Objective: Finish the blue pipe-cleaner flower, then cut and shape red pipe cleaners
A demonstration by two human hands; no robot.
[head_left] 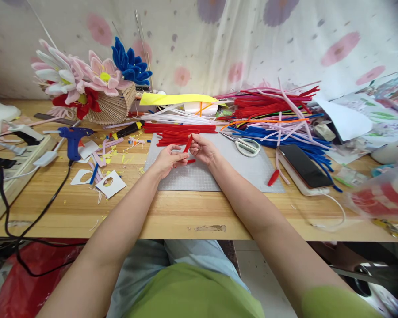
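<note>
Between my two hands is a short red pipe cleaner piece (188, 144), held slanting above the grey cutting mat (245, 172). My left hand (172, 157) pinches its lower part, and my right hand (201, 149) grips its upper end. Another bit of red shows just under my left fingers, partly hidden. Right behind my hands lies a pile of red pipe cleaners (172, 137) on the mat's far edge. A red petal-shaped piece (273, 177) rests near the mat's right edge. Scissors (247, 147) with pale handles lie at the mat's back right.
A blue glue gun (71, 141) and a power strip (23, 176) with cables occupy the left. Fuzzy flowers (101, 75) stand behind them. Bundles of coloured pipe cleaners (272, 104) line the back. A phone (303, 165) on a white charger lies right, near a plastic-wrapped cup (381, 194).
</note>
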